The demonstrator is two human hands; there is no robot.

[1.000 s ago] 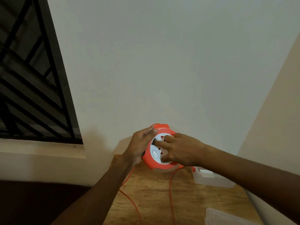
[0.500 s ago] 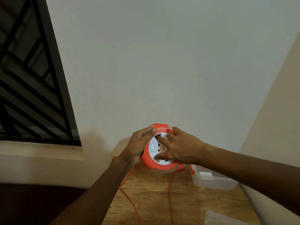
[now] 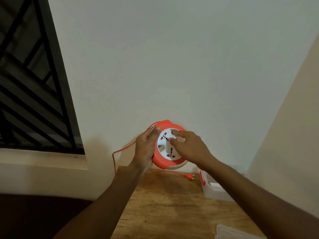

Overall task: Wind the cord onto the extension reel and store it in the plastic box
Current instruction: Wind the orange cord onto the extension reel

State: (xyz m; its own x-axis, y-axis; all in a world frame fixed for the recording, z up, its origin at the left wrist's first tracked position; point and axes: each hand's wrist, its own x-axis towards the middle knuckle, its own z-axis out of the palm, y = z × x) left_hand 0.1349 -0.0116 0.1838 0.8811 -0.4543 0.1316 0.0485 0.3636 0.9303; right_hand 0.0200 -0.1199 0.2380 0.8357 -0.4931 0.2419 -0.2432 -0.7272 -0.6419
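One extension reel (image 3: 166, 145), one cord (image 3: 120, 150), one plug (image 3: 189, 176), one plastic box (image 3: 215, 192), one lid (image 3: 238, 232), two hands, left hand (image 3: 146, 149), right hand (image 3: 189, 147).

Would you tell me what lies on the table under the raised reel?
Below the extension reel, held up by the left hand, the cord and its plug lie on the wooden table. The right forearm hides part of the plastic box.
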